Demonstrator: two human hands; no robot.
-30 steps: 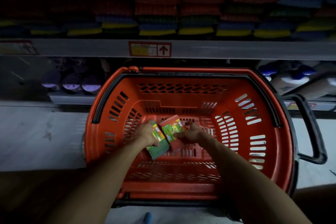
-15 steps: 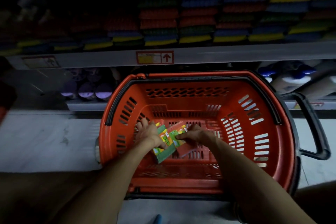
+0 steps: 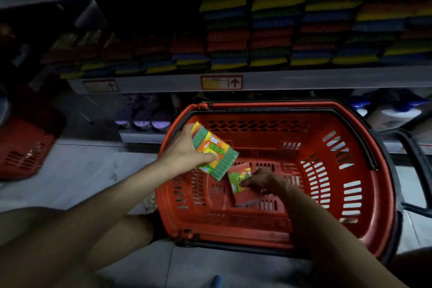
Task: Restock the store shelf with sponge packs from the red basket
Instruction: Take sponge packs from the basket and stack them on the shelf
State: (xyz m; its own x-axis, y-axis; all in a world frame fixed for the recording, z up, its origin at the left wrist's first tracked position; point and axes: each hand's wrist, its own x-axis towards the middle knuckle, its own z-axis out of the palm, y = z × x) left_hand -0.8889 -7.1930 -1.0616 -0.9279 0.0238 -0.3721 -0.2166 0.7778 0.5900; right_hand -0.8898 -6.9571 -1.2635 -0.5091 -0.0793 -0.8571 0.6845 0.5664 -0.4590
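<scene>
The red basket (image 3: 364,196) stands on the floor in front of the store shelf (image 3: 304,78). My left hand (image 3: 184,149) grips a green-edged sponge pack (image 3: 215,152) and holds it above the basket's left rim. Down inside the basket, my right hand (image 3: 261,181) pinches a red-edged sponge pack (image 3: 240,184) that still lies near the basket floor. Stacks of coloured sponge packs (image 3: 268,33) fill the shelf, lower at the left than at the right.
A second red basket (image 3: 25,147) sits at the far left on the floor. Purple-capped items (image 3: 142,117) and blue-capped bottles (image 3: 397,110) stand on the lowest shelf behind the basket. A black handle (image 3: 418,170) sticks out on the basket's right. My knee (image 3: 70,224) is at lower left.
My left hand has lifted its green-edged pack up out of the basket toward the left rim. The right hand stays low on the red-edged pack. The view has tilted up, showing more shelf.
</scene>
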